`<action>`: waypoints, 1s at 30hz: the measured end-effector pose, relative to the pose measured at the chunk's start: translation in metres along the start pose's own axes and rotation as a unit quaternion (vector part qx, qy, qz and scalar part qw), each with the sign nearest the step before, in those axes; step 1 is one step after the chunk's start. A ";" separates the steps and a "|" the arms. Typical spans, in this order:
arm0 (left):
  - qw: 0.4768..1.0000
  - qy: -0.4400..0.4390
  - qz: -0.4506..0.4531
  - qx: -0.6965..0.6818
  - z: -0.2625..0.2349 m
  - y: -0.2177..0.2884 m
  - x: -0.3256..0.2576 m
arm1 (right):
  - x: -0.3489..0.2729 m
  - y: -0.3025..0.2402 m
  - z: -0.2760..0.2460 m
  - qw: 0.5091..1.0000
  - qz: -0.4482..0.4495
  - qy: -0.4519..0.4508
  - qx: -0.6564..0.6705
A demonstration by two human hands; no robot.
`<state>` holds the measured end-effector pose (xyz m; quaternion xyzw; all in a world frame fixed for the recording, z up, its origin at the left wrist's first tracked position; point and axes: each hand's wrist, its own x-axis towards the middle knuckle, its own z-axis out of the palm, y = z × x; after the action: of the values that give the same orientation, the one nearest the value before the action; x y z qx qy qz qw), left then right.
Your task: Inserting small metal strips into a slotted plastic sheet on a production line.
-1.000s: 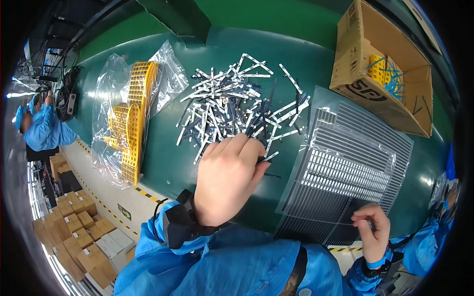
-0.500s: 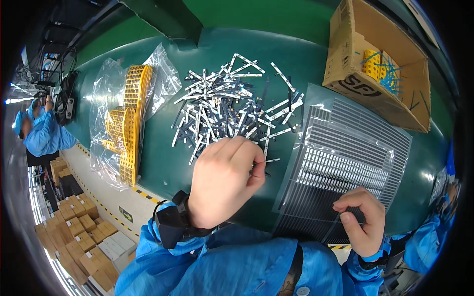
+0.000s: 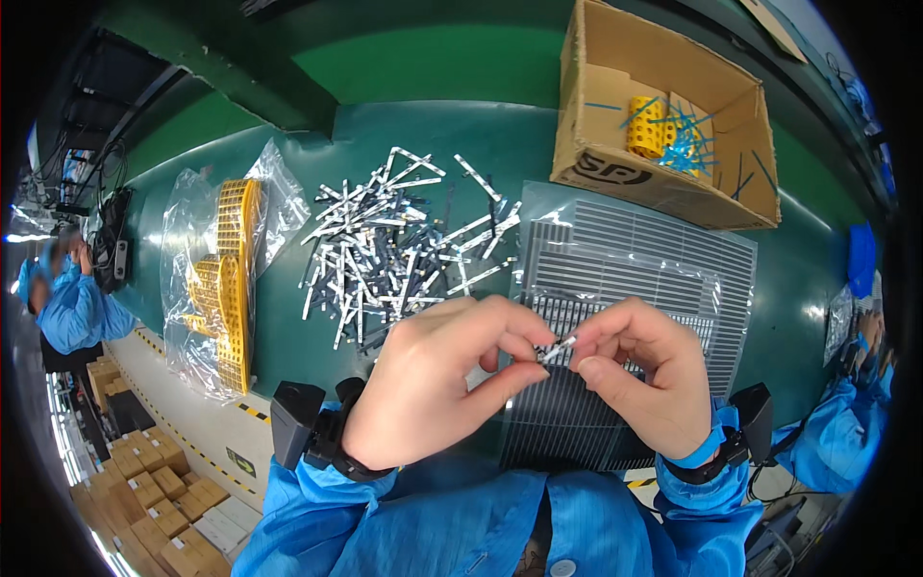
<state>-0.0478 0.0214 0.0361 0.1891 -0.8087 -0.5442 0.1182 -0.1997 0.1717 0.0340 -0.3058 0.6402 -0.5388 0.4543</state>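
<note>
In front of my chest, my left hand pinches a short black-and-white strip between thumb and fingers. My right hand is at the strip's other end, its fingers bent and closed around that tip, which they partly hide. Beneath both hands lies a clear plastic sheet with rows of dark strips, a band of white-marked ones across its middle. Left of it, a loose heap of similar black-and-white strips spreads over the green table.
A cardboard box at the far right holds a perforated yellow piece and thin blue sticks. Yellow perforated strips lie in clear plastic bags on the left. A person in blue is at the far left, another at the right edge.
My left hand has come right from the heap with a strip, and my right hand has risen to meet it. The view has shifted, so the table things appear further left.
</note>
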 end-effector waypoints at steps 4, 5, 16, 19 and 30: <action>0.997 -0.029 0.052 0.051 0.003 0.009 0.014 | 0.001 -0.004 -0.009 1.000 -0.007 0.020 -0.008; 0.997 -0.030 0.054 0.049 0.004 0.011 0.018 | 0.001 -0.006 -0.012 0.999 -0.022 0.017 -0.034; 0.984 -0.099 0.109 0.097 0.018 0.012 0.045 | 0.002 -0.016 -0.046 0.988 -0.059 -0.017 -0.141; 0.986 -0.097 0.114 0.077 0.021 0.009 0.046 | 0.002 -0.018 -0.049 0.983 -0.061 -0.035 -0.168; 0.991 -0.095 0.090 0.041 0.021 -0.001 0.046 | 0.010 -0.018 -0.049 0.975 -0.053 -0.073 -0.201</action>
<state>-0.0977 0.0185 0.0260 0.0673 -0.8516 -0.5135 0.0815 -0.2501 0.1786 0.0492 -0.4630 0.6834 -0.3986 0.3996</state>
